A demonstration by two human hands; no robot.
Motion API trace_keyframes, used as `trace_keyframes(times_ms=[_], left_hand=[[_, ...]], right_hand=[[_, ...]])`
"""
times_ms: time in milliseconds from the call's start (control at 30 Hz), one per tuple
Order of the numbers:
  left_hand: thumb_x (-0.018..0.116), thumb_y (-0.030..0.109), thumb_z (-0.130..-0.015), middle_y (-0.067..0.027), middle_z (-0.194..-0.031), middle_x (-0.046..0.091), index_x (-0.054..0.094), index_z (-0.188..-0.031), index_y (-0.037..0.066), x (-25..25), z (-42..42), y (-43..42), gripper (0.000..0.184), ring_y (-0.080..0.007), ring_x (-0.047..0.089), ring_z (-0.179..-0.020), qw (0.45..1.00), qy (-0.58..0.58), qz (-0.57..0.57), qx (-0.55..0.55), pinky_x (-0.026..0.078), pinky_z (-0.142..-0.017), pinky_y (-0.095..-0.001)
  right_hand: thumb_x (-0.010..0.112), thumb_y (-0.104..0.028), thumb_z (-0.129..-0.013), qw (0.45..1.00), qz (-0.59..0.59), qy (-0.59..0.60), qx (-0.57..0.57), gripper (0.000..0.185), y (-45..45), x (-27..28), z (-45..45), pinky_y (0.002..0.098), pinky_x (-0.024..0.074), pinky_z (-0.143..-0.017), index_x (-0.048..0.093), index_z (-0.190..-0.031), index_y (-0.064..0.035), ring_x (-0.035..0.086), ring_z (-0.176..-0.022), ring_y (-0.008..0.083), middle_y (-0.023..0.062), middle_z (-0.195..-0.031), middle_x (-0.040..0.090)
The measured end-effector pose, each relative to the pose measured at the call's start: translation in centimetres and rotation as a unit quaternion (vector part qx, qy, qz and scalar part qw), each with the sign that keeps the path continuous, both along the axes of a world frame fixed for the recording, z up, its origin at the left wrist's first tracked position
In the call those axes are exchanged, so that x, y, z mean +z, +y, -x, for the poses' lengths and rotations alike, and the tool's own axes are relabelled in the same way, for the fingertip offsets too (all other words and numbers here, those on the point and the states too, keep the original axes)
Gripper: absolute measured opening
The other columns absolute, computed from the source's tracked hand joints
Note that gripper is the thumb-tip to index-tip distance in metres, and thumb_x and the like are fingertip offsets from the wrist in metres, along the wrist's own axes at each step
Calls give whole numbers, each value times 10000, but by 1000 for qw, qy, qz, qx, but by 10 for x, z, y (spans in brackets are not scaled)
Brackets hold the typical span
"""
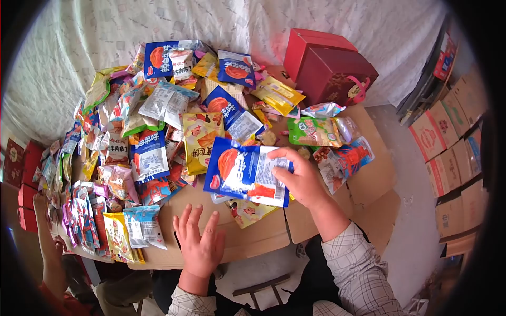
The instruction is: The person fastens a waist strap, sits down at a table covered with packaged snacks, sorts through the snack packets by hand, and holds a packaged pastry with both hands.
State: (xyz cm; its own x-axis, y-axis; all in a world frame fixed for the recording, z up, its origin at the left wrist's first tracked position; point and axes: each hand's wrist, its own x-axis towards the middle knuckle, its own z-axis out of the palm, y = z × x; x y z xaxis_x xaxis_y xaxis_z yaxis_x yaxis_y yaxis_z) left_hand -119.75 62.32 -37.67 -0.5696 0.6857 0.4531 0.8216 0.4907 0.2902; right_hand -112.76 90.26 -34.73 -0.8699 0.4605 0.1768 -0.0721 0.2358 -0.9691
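A blue and white snack packet (245, 171) with an orange-red round picture is held up over the front of the table by my right hand (300, 176), whose fingers and thumb grip its right edge. My left hand (200, 239) is held palm down near the table's front edge, its fingers apart and nothing in it. Beneath the held packet, a yellow packet (247, 212) lies partly hidden on the cardboard. Just behind it is a yellow packet with cartoon figures (202, 142), beside another blue and white packet (232, 113) in the heap.
A large heap of mixed snack packets (113, 142) spreads over the cardboard-covered table (311, 226). Dark red boxes (334, 73) stand at the back right. Cardboard boxes (448, 158) are stacked at far right. Another person's arm (50, 247) reaches in at far left.
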Motion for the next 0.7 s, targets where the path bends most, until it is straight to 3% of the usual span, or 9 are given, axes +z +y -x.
trace_keyframes(times_ms=[67,100,267,333,433,467,533,567,700], left_hand=[[731,168,-794,-176,-1394,517,607,-1320,160,0,0,0,540,-437,447,-1359,1000,-1,0,1,294,-1110,-637],[731,168,-792,-175,-1395,516,607,-1318,162,1,0,0,541,-437,449,-1356,1000,-3,3,0,295,-1110,-637],[749,163,-775,-150,-1403,516,628,-1316,184,1,1,0,555,-410,457,-1349,1000,-16,2,8,287,-1106,-638],[740,156,-773,-171,-1405,508,599,-1325,175,2,1,-1,570,-435,449,-1355,1000,-16,9,-1,296,-1112,-638],[747,146,-763,-175,-1415,496,586,-1342,171,3,1,-1,602,-439,439,-1367,1000,-23,7,8,298,-1113,-638],[750,146,-759,-181,-1421,487,576,-1355,163,3,1,0,621,-443,434,-1371,1000,-28,3,9,301,-1111,-642],[754,152,-759,-195,-1441,465,556,-1378,144,4,2,2,650,-454,415,-1386,998,-55,-2,15,305,-1116,-635],[758,158,-760,-209,-1462,443,536,-1401,125,6,3,3,680,-466,396,-1401,996,-81,-11,17,310,-1120,-628],[792,254,-790,-247,-1527,373,517,-1429,100,7,19,20,712,-484,340,-1433,993,-108,-53,15,321,-1129,-599]], right_hand=[[611,-23,-921,994,101,11,-42,255,4,6,-2,295,494,-916,623,-1176,-26,597,-1017,111,52,-1107,649],[605,-22,-932,997,38,30,-58,293,14,-1,-2,288,484,-932,607,-1225,-31,587,-1045,112,54,-1140,637],[636,-5,-939,968,151,135,-150,462,33,5,-3,276,459,-988,541,-1390,-50,575,-1112,126,57,-1291,583],[651,-12,-938,983,100,44,-145,557,47,7,-10,308,430,-1071,496,-1471,-66,512,-1301,169,124,-1480,479],[666,-32,-931,977,-23,66,-201,503,62,-11,-11,359,363,-1142,547,-1419,-46,362,-1453,244,217,-1639,211],[666,-32,-931,978,-20,66,-197,503,58,-10,-11,359,363,-1142,547,-1419,-46,362,-1453,244,217,-1639,211],[671,-47,-922,900,-319,39,-293,473,50,-2,-12,407,334,-1162,571,-1384,-36,361,-1454,306,215,-1621,252],[683,-63,-908,878,-387,31,-279,434,49,1,-14,447,318,-1169,595,-1331,-23,366,-1439,357,199,-1581,330],[684,-54,-885,914,-359,59,-177,420,28,0,-7,460,332,-1156,604,-1296,-19,416,-1395,362,186,-1497,449]])
